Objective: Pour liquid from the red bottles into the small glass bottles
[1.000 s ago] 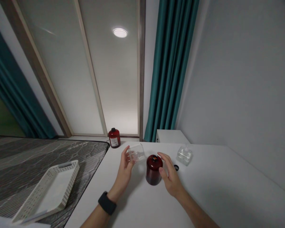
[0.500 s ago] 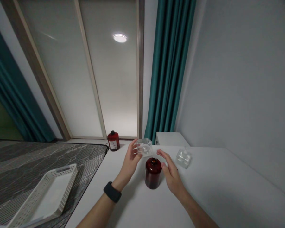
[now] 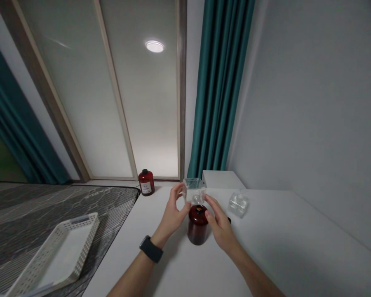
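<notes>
On white table (image 3: 284, 247), centre, we see dark red bottle (image 3: 198, 225) upright. Far left on floor, grey mat (image 3: 58, 210) carrying white basket (image 3: 54, 251). Teal curtain (image 3: 219, 90) beyond table. Second red bottle (image 3: 146, 182) far by window. Our left hand (image 3: 173, 214) grips clear bottle (image 3: 194, 191) tipped over red bottle's mouth. Right hand (image 3: 219, 225) fingers spread, against red bottle's side. Another clear bottle (image 3: 238, 203) right, apart, small black cap (image 3: 228, 220) partly hidden behind right hand.

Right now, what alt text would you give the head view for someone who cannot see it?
The left hand tips a clear square bottle over the mouth of a dark red bottle on a white table, the right hand steadying it. Another clear bottle stands right; a white basket lies left.
</notes>
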A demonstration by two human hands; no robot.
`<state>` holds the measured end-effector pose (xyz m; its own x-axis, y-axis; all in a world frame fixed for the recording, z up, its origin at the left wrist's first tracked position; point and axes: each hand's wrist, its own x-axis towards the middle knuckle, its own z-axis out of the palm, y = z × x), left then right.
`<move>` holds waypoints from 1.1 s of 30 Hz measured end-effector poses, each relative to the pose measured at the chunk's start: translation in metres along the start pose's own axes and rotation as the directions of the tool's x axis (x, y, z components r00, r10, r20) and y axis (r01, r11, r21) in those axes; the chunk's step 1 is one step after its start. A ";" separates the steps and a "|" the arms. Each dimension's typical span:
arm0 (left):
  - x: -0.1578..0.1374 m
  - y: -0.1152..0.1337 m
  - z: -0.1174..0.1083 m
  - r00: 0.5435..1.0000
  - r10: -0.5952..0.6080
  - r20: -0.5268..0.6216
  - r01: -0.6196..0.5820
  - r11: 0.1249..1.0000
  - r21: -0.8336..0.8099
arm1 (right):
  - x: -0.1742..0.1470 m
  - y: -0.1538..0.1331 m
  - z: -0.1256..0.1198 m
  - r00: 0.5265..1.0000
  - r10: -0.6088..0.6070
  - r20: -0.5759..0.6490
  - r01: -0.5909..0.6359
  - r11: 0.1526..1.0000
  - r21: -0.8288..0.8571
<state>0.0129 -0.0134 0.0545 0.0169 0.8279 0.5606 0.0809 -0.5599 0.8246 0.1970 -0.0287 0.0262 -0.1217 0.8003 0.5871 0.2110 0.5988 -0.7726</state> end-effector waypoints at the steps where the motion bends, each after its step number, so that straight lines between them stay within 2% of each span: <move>1: -0.001 0.001 0.000 1.000 0.011 -0.011 -0.011 0.999 0.048 | 0.000 0.001 -0.001 1.000 -0.002 0.001 0.002 1.000 0.000; 6: -0.002 0.002 0.000 1.000 0.025 0.004 -0.025 0.991 0.135 | -0.001 0.005 -0.005 1.000 -0.014 0.008 0.014 1.000 0.025; 14: 0.002 0.002 0.003 0.998 0.029 0.056 -0.032 0.998 0.057 | -0.008 0.010 -0.006 0.998 0.055 0.030 -0.057 0.996 0.073; 18: -0.001 0.004 0.006 0.996 0.070 0.055 -0.071 0.997 0.027 | -0.010 0.011 -0.008 0.997 0.058 0.044 -0.062 0.995 0.080; 27: -0.011 0.007 0.002 0.994 0.099 0.046 -0.107 0.975 0.196 | -0.014 0.006 -0.007 0.998 0.045 0.037 -0.047 0.998 0.051; 33: -0.018 0.006 0.002 0.993 0.094 0.064 -0.105 0.977 0.184 | -0.014 0.007 -0.008 0.998 0.044 0.046 -0.047 0.997 0.059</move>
<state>0.0153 -0.0315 0.0493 0.0883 0.7717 0.6299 0.2603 -0.6282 0.7332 0.2080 -0.0361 0.0150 -0.1572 0.8265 0.5405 0.1590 0.5614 -0.8121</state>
